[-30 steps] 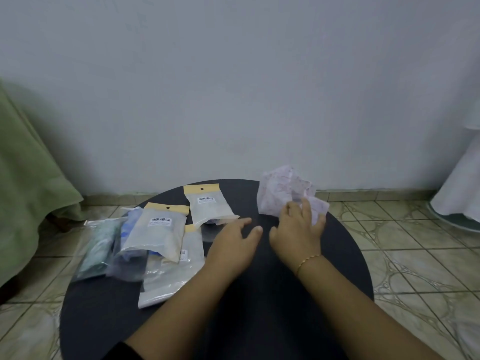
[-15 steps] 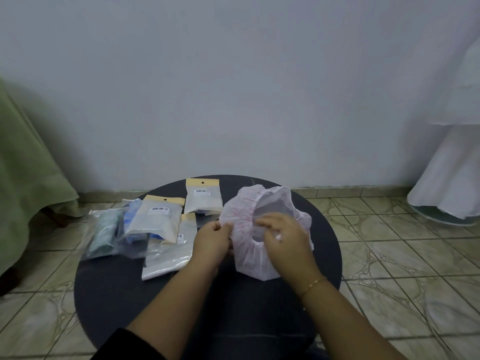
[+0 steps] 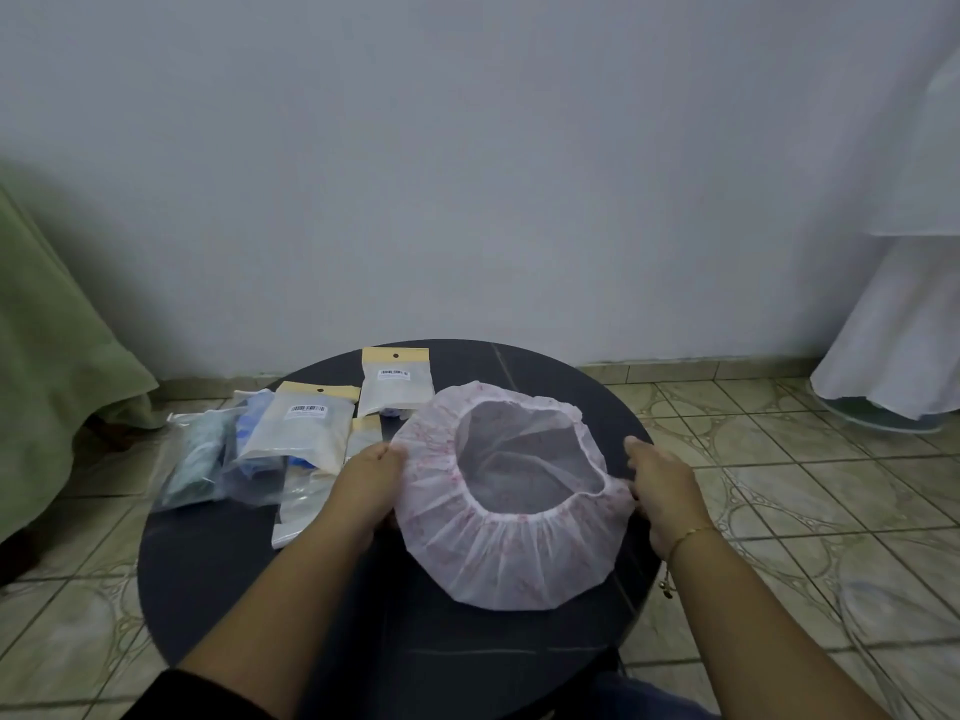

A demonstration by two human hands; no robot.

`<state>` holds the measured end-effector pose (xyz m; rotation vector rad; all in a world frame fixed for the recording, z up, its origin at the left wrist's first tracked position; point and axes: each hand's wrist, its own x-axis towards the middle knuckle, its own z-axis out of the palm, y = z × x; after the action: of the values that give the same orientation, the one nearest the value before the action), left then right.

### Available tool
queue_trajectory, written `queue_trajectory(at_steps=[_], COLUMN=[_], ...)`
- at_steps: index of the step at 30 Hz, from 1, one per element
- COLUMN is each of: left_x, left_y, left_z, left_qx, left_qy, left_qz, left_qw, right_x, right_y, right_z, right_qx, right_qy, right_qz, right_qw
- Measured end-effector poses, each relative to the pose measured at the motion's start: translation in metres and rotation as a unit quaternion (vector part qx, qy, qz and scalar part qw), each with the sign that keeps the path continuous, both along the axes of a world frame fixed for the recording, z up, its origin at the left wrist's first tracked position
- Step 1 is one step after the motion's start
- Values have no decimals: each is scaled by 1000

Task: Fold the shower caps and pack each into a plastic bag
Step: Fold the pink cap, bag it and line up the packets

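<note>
A white shower cap (image 3: 509, 553) with faint pink print is stretched wide, its elastic opening facing up, above the round dark table (image 3: 218, 579). My left hand (image 3: 366, 485) grips its left edge and my right hand (image 3: 657, 485) grips its right edge. To the left lie several plastic bags: one with a yellow header and barcode (image 3: 306, 428), another behind it (image 3: 396, 381), a clear one under my left forearm (image 3: 301, 506), and two with bluish and green contents (image 3: 200, 459).
A green cloth (image 3: 47, 366) hangs at the far left. White fabric (image 3: 904, 330) drapes over something at the right. A grey wall stands right behind the table, and tiled floor surrounds it.
The crumpled cap was picked up from the table's far right, brought to the middle, and pulled open wide between both hands.
</note>
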<state>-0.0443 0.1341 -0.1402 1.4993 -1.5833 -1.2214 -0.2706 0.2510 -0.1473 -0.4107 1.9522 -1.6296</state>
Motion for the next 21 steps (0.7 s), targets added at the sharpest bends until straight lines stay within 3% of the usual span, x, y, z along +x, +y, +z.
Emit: queue_trajectory(at_steps=[6, 13, 17, 21], left_x=[3, 8, 15, 14], left_y=[-3, -10, -14, -15], left_z=[-3, -5, -6, -9], left_qx=[-82, -123, -122, -114], left_qy=[-135, -206, -231, -270], left_qz=[-3, 14, 27, 17], left_qw=[987, 971, 965, 956], right_x=[-4, -10, -18, -13], right_y=[-3, -13, -11, -4], right_z=[-3, -18, -16, -8], right_qx=[15, 24, 91, 218], right_qy=[-100, -94, 24, 195], right_qz=[69, 77, 19, 35], right_qw=[992, 992, 995, 956])
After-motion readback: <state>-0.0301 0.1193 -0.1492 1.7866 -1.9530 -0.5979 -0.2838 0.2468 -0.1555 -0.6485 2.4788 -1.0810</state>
